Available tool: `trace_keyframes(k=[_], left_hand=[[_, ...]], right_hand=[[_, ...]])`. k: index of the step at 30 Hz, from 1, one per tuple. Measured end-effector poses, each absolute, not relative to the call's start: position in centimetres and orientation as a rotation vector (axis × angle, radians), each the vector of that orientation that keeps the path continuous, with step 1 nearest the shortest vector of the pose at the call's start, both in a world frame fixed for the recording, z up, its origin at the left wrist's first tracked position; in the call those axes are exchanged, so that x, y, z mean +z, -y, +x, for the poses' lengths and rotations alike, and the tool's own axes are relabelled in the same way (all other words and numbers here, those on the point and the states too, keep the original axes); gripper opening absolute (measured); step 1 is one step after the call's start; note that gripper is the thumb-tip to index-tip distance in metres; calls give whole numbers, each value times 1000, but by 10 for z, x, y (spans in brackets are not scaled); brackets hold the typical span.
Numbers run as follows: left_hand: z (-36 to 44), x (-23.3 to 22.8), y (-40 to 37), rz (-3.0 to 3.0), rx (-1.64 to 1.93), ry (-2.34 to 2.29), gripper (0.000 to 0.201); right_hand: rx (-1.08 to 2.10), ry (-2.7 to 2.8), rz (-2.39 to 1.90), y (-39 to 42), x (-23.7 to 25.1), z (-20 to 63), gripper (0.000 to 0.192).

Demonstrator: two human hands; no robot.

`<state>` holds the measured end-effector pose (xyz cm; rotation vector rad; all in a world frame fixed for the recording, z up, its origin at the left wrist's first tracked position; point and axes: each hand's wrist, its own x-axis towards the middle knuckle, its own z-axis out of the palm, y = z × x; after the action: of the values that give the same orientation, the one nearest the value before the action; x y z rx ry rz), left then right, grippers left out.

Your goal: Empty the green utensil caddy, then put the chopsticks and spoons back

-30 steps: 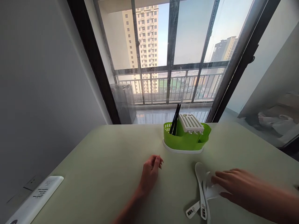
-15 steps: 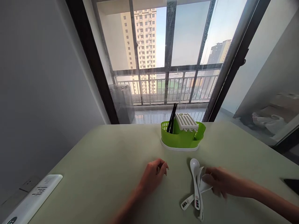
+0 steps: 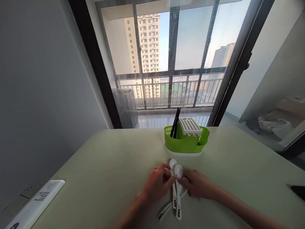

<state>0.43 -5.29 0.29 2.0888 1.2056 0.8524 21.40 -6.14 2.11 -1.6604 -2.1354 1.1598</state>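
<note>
Both hands meet over the spoons (image 3: 177, 187), a loose bunch of white plastic ones lying on the tabletop (image 3: 107, 165), near centre, just short of the green caddy (image 3: 186, 143).

Left hand (image 3: 157, 184): fingers curled in, tips touching the spoon necks from the left. Right hand (image 3: 196, 187): fingers curled against the bunch from the right. Both are blurred, so I can't tell if either grip is actually pinching a spoon or only pressing against it.

Judgement on doing this step well:
- Squeeze from both sides evenly so the bowls stack and the handles line up; at present the handles fan out toward the near edge.
- Take hold at the necks, not the bowls; smooth plastic is likely to slip.
- Keep the bunch flat on the tabletop until it's aligned.

Hard to read:
- Spoon count. Two bowls show clearly at the far end, at least three handles at the near end; the middle is under the fingers.
- Handle labels are too small to make out.
- Caddy contents: black sticks (image 3: 175, 122) upright on the left, white slotted insert (image 3: 190, 125) tilted on top; the inside is hidden.
- White remote (image 3: 35, 203) at near left is cut off by the frame; a dark object (image 3: 297, 191) at the right edge is mostly out of view.
</note>
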Motion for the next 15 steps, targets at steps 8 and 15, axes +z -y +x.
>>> trace_keyframes(k=[8, 15], left_hand=[[-2, 5, 52, 2167, 764, -1331, 23], [-5, 5, 50, 2228, 719, -1399, 26]], right_hand=[[997, 2142, -1704, 70, 24, 185, 34], [939, 2068, -1680, 79, 6, 189, 38]])
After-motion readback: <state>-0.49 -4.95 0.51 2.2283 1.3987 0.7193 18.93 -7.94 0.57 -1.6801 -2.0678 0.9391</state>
